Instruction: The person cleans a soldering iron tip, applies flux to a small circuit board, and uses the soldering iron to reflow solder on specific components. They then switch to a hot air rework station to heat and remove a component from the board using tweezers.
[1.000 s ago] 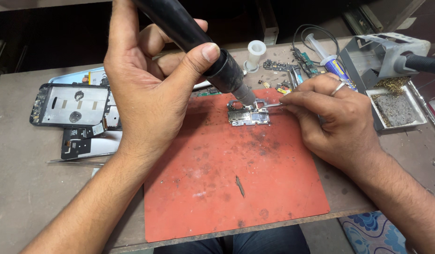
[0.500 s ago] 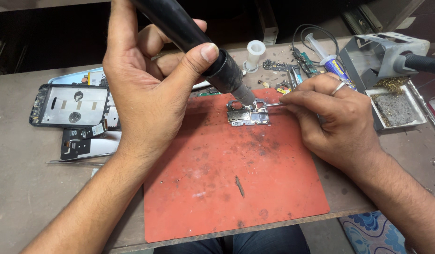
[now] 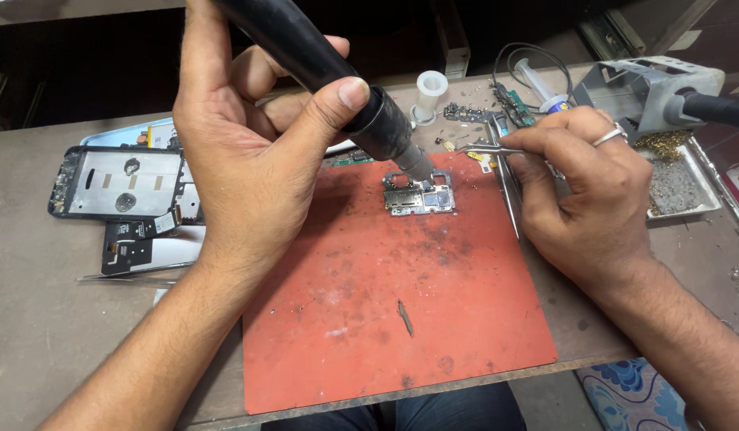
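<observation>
My left hand (image 3: 249, 152) grips a thick black hot-air wand (image 3: 321, 72), its metal nozzle pointing down at the top edge of a small phone circuit board (image 3: 420, 196). The board lies flat on a red work mat (image 3: 385, 311). My right hand (image 3: 585, 183), with a ring on one finger, holds thin metal tweezers (image 3: 485, 149). Their tips hover just right of the board, over small yellow parts, clear of the board itself.
A dismantled phone frame (image 3: 118, 183) and flex parts lie left of the mat, with spare tweezers (image 3: 130, 277) below them. A metal tray (image 3: 681, 187), a grey tool stand (image 3: 657, 88), a white cap (image 3: 431, 86), a syringe (image 3: 541, 88) and loose components sit at the back right.
My right hand has pulled the tweezers back to the right, off the board. The wand nozzle stays over the board's top edge.
</observation>
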